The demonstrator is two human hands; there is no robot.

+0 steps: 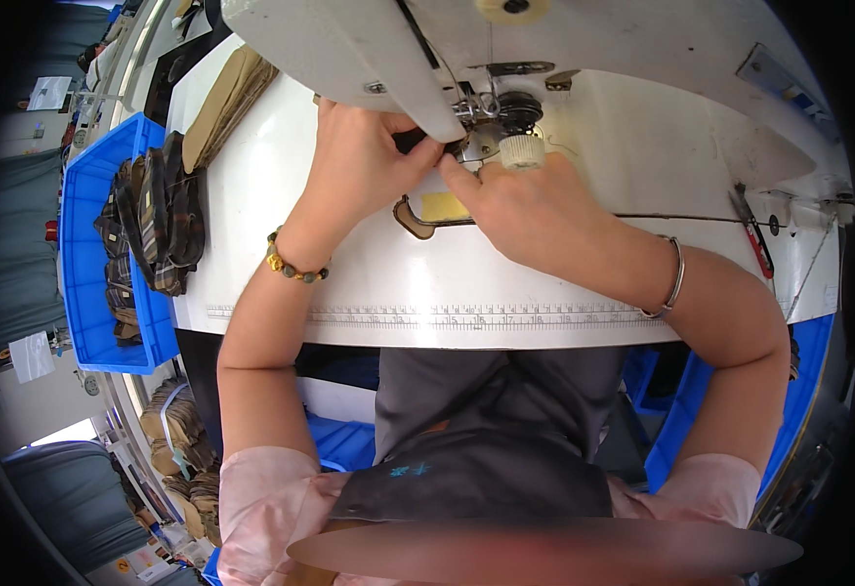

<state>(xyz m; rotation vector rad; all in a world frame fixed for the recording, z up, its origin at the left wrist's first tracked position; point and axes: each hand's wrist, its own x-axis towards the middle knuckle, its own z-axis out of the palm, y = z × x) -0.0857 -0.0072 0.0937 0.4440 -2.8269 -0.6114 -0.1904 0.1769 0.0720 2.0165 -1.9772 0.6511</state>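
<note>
Both my hands work at the needle area (471, 137) of a white sewing machine (583, 49). My left hand (364, 166), with a bead bracelet on its wrist, pinches a small dark piece right under the machine head. My right hand (525, 210), with a silver bangle on its wrist, presses fingertips against the same dark piece from the right. A small tan piece with a dark edge (427, 213) lies flat on the white table (398, 293) between my wrists. The piece in my fingers is mostly hidden.
A blue bin (85, 293) at the left holds stacked plaid fabric pieces (154, 220). Tan pieces (227, 98) are piled at the table's far left. A ruler strip (427, 317) runs along the table's near edge. Red-handled snips (754, 244) lie at the right. More stacked pieces (178, 430) sit below left.
</note>
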